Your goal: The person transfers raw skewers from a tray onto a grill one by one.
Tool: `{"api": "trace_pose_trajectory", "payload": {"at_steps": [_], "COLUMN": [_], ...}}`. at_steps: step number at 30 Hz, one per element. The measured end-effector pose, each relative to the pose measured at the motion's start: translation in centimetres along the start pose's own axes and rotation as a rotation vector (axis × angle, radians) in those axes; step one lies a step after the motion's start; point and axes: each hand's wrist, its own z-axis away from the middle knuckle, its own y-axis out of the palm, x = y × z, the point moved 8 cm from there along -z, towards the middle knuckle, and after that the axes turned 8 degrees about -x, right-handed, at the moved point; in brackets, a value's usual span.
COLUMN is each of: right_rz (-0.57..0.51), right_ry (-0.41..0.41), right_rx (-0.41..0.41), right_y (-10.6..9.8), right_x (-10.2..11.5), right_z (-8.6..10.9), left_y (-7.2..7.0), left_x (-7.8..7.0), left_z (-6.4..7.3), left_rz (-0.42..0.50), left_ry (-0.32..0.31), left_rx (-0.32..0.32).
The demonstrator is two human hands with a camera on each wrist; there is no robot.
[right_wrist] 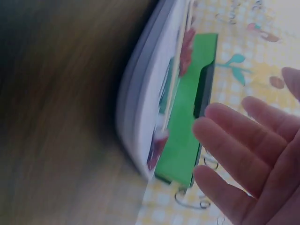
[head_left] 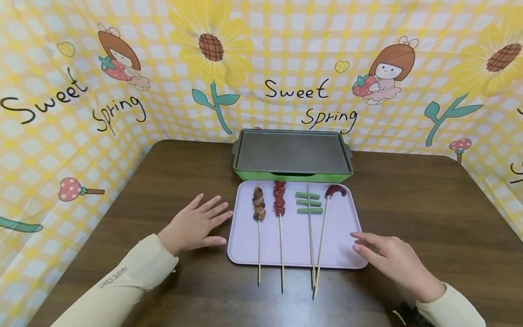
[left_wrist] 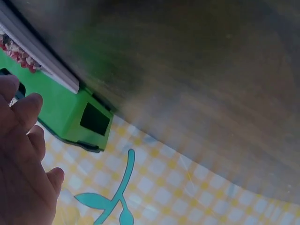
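A pale lilac tray (head_left: pixel 296 247) lies on the table with several skewers across it, their sticks poking over its front edge. From the left come a browned meat skewer (head_left: pixel 259 204), a red meat skewer (head_left: pixel 279 199), a skewer of green bean pieces (head_left: pixel 309 203) and one with a curled dark red piece (head_left: pixel 336 190). Beside the tray's left edge my left hand (head_left: pixel 195 225) spreads its fingers, holding nothing. My right hand (head_left: pixel 392 259) is at the tray's right front corner, fingers relaxed and holding nothing; the right wrist view shows its fingers (right_wrist: pixel 239 145) apart from the tray.
Right behind the tray stands a green grill with a flat dark grey plate (head_left: pixel 292 152). The brown wooden table (head_left: pixel 196 172) reaches back to a yellow checked cloth (head_left: pixel 294 54) that hangs behind and on both sides.
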Motion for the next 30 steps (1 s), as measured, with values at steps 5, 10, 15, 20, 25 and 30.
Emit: {"api": "trace_pose_trajectory", "payload": {"at_steps": [5, 10, 15, 20, 25, 30], "right_rz": [-0.260, -0.460, -0.556, -0.646, -0.674, -0.676], "right_ry": [0.162, 0.360, 0.453, 0.512, 0.549, 0.572], "right_rx": [0.106, 0.237, 0.316, 0.365, 0.384, 0.411], "right_y": [1.5, 4.1, 6.3, 7.6, 8.3, 8.9], "right_x": [0.2, -0.3, -0.4, -0.1, 0.1, 0.3], "right_z": [0.1, 0.7, 1.3, 1.8, 2.1, 2.2], "left_y": [0.5, 0.9, 0.8, 0.7, 0.9, 1.3], "left_x": [-0.2, -0.9, -1.4, -1.5, -1.2, -0.9], "left_z": [-0.6, -1.1, -1.5, -1.6, -1.6, -1.6], "left_rz": [0.036, 0.086, 0.080, 0.090, 0.079, 0.063], "left_ry": [0.009, 0.028, 0.057, 0.047, 0.031, 0.016], "left_rx": [0.033, 0.072, 0.073, 0.089, 0.094, 0.106]}}
